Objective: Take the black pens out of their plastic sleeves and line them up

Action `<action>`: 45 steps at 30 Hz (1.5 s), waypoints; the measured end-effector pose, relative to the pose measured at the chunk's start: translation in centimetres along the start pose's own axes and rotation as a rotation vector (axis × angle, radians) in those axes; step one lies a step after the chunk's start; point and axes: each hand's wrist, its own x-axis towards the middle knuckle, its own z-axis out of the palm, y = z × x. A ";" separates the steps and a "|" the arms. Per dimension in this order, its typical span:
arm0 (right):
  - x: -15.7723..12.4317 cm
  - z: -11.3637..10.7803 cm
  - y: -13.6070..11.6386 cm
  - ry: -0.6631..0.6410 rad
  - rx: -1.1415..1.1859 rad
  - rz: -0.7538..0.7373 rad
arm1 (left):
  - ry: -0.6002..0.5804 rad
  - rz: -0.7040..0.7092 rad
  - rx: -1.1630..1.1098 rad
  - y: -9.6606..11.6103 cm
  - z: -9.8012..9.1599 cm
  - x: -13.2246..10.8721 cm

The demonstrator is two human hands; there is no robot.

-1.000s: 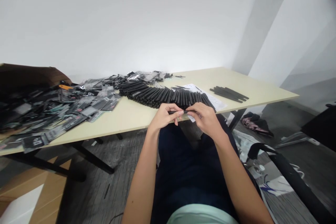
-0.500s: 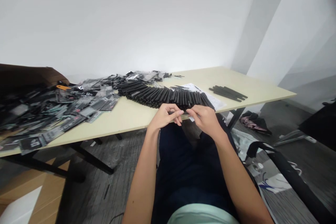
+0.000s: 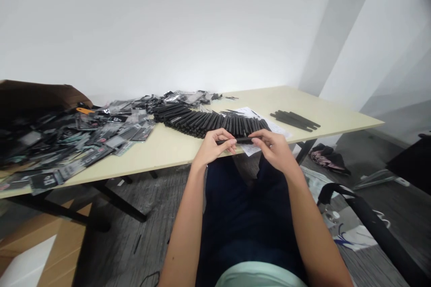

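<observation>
Between my hands, level at the table's front edge, is a thin black stick-like piece (image 3: 243, 141), perhaps a pen; its exact kind is too small to tell. My left hand (image 3: 218, 143) pinches its left end, and my right hand (image 3: 269, 143) has thumb and fingers closed on its right end. Just behind my hands lies a long, curved row of similar black sticks (image 3: 205, 122), stacked side by side. Part of that row is hidden by my fingers. A white printed sheet (image 3: 251, 149) lies partly under the row.
Clear packets with black parts (image 3: 117, 125) are heaped on the left of the pale table (image 3: 168, 152), beside an open carton (image 3: 47, 92). Several flat black strips (image 3: 294, 119) lie to the right. Another cardboard box (image 3: 65, 251) stands on the floor. A chair armrest (image 3: 373, 219) is at my right.
My right hand has moved right, away from my left, so more of the black stick shows between them. The view has shifted slightly.
</observation>
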 end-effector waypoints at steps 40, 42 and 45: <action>0.3 0.1 0.8 0.044 -0.034 -0.008 | -0.008 -0.029 0.014 0.4 0.1 -0.2; 0.3 0.2 0.6 0.031 -0.104 -0.008 | -0.027 -0.023 0.017 0.4 0.1 -0.2; 0.2 0.1 0.6 0.016 -0.101 0.026 | -0.029 -0.017 0.016 0.4 0.1 -0.2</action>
